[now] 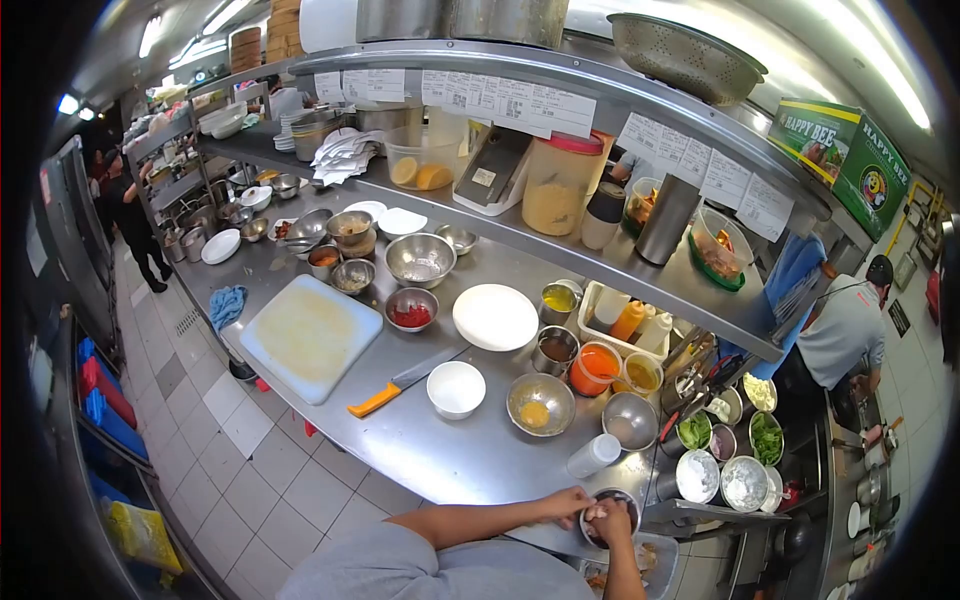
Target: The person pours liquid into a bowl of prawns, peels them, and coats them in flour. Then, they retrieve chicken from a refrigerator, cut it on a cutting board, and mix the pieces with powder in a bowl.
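Note:
At the bottom of the head view, my left hand (568, 504) is at the near rim of a metal bowl (634, 502), its fingers closed together. Inside that bowl my right hand (608, 520) has its fingers curled round something pale and pinkish that I cannot identify. The two hands are close together, and they hide most of the bowl's contents. Below the bowl is a clear plastic tub (664, 562) with brownish pieces in it. Beside the bowl, a white squeeze bottle (594, 456) lies tilted on the steel counter (440, 462).
An orange-handled knife (376, 402) lies between a white cutting board (312, 336) and a white bowl (456, 390). Metal bowls, one with an egg yolk (535, 413), and sauce containers crowd the counter. A shelf (500, 222) overhangs its back. Another person (850, 325) stands at the right.

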`<act>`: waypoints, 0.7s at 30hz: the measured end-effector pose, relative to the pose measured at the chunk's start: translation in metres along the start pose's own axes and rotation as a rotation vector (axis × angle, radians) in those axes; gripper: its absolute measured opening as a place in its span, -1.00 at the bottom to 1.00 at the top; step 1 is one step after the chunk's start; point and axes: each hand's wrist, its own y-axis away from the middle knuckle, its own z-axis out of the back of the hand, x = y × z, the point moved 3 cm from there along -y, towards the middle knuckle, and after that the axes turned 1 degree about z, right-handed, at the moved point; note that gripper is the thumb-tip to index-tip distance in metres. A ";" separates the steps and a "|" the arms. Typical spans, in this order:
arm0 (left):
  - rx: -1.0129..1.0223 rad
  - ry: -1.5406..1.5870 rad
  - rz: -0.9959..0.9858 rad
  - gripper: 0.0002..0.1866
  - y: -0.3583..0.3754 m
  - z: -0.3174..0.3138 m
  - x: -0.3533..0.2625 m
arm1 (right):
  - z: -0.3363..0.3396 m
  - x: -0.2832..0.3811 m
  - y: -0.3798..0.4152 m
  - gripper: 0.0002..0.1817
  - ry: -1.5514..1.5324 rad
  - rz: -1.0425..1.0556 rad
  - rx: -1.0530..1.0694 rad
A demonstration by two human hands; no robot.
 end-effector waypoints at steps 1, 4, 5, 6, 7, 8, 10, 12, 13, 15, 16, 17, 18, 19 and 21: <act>0.059 0.006 -0.064 -0.58 -0.006 -0.010 -0.002 | -0.005 0.002 -0.004 -0.70 0.008 0.035 0.063; 0.035 -0.005 -0.024 -0.65 -0.010 -0.005 0.000 | -0.007 0.002 -0.010 -0.77 0.069 0.046 0.083; 0.034 0.041 0.019 -0.68 -0.009 0.000 0.001 | -0.007 0.002 -0.014 -0.79 0.053 0.007 0.094; 0.033 0.041 0.017 -0.68 -0.007 0.004 0.003 | 0.007 0.016 -0.008 -0.82 -0.043 -0.012 0.007; 0.028 0.120 0.063 -0.71 -0.004 0.007 0.008 | 0.017 0.031 -0.004 -0.82 -0.043 -0.013 0.008; 0.024 0.198 0.112 -0.75 -0.001 0.008 0.013 | 0.029 0.048 0.000 -0.78 -0.002 0.110 -0.098; 0.032 0.282 0.135 -0.76 0.004 0.006 0.011 | 0.024 0.050 -0.002 -0.69 0.024 0.331 -0.209; 0.036 0.364 0.147 -0.77 0.005 0.010 0.007 | 0.022 0.041 -0.002 -0.66 -0.042 0.523 0.030; 0.040 0.308 0.122 -0.76 0.004 0.013 0.006 | 0.020 0.047 0.004 -0.63 -0.107 0.710 0.273; 0.047 0.250 0.096 -0.74 0.005 0.017 0.002 | 0.034 0.061 0.005 -0.61 -0.033 0.527 0.171; 0.059 0.255 0.091 -0.73 0.008 0.018 0.001 | 0.039 0.067 0.006 -0.59 0.036 0.341 0.073; 0.072 0.260 0.087 -0.72 0.012 0.019 0.000 | 0.029 0.069 0.009 -0.59 0.033 0.334 0.071; 0.077 0.254 0.092 -0.72 0.015 0.020 0.000 | 0.014 0.066 0.007 -0.60 0.016 0.252 0.062; 0.096 0.228 0.093 -0.72 0.017 0.022 0.000 | 0.003 0.063 0.004 -0.60 -0.002 0.172 0.051; 0.121 0.198 0.092 -0.72 0.018 0.025 -0.003 | -0.011 0.057 -0.005 -0.61 0.033 0.128 0.069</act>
